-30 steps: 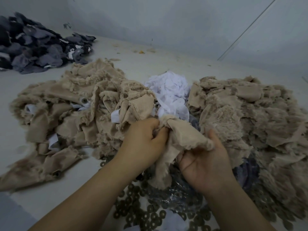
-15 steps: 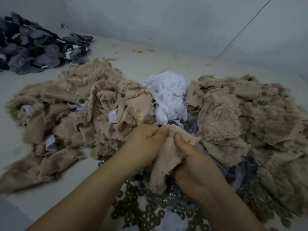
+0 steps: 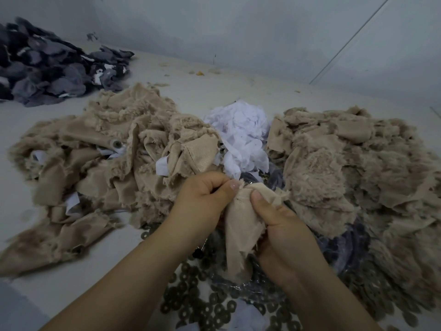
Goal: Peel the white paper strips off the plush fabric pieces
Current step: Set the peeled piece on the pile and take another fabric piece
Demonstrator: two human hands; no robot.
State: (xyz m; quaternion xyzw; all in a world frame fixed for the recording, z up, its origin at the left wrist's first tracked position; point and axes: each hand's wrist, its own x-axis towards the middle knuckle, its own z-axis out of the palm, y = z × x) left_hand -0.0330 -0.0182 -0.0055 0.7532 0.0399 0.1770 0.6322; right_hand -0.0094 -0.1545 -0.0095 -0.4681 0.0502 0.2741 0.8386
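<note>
Both hands held one beige plush piece [image 3: 238,235] between them, just in front of the body. The left hand [image 3: 202,199] was curled, its thumb pressing the upper edge of the piece against the bent fingers. The right hand [image 3: 281,232] pinched the same piece from the other side — its thumb lay on the woven backing, close beside the left thumb. The lower part of the piece hung down between the wrists.

Compared with one second earlier, the right hand had closed in: then it lay open-palmed under a spread flap of the piece, whereas its thumb now stood on top, almost touching the left thumb. The piece had been gathered from a wide, spread shape into a narrow bunch. The left hand kept nearly the same place and grip.

Whether a paper strip remained on the held piece could not be told.

Beyond the hands lay a heap of white paper strips [image 3: 241,137]. Left of the left hand sat a beige plush pile [image 3: 107,163] with white strips showing; right of the right hand sat a second plush pile [image 3: 353,168]. Dark ring-shaped washers [image 3: 191,295] lay scattered on the surface [image 3: 71,278] under the forearms — a grey fabric pile [image 3: 47,68] lay far to the left.
</note>
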